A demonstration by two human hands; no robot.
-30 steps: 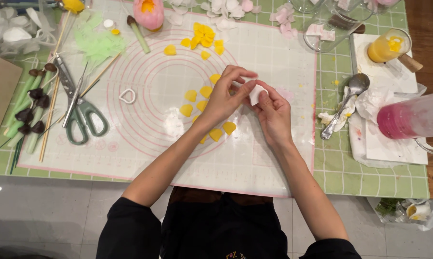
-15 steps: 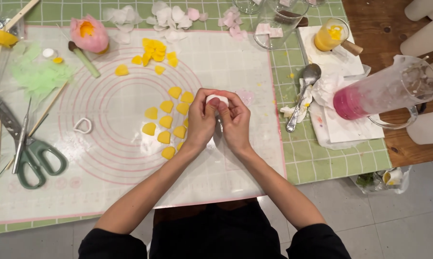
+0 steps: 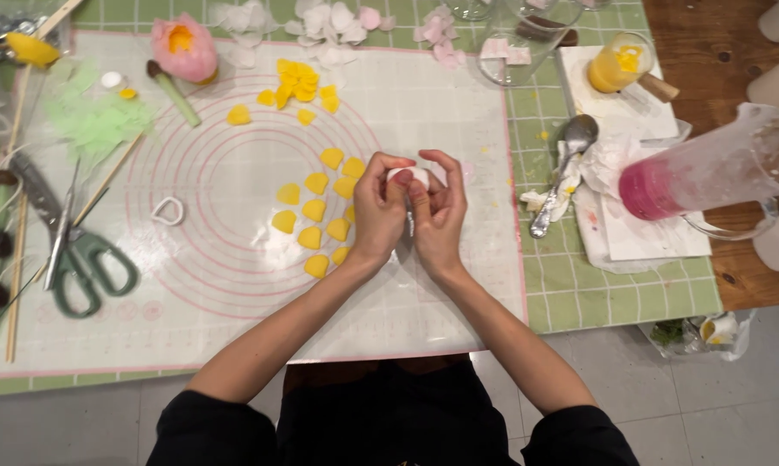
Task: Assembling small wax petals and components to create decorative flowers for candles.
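Both hands, left hand (image 3: 379,216) and right hand (image 3: 439,217), together around a white lump (image 3: 409,176) at frame centre, yellow petals (image 3: 319,211) just left, scissors (image 3: 72,246) far left.

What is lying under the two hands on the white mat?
Under the left hand and right hand, yellow petals lie on the mat. The hands pinch a white lump; petals beneath the palms are hidden.

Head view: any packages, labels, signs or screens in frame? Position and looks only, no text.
No signs, screens or printed labels show.
Clear plastic bag: on the floor off the table's right front corner, crumpled, with green and yellow scraps inside.
Clear plastic packet: top left corner, cut off by the frame, holding something yellow.
Both hands, left hand and right hand, pinch a small white lump over the white mat, away from either package.
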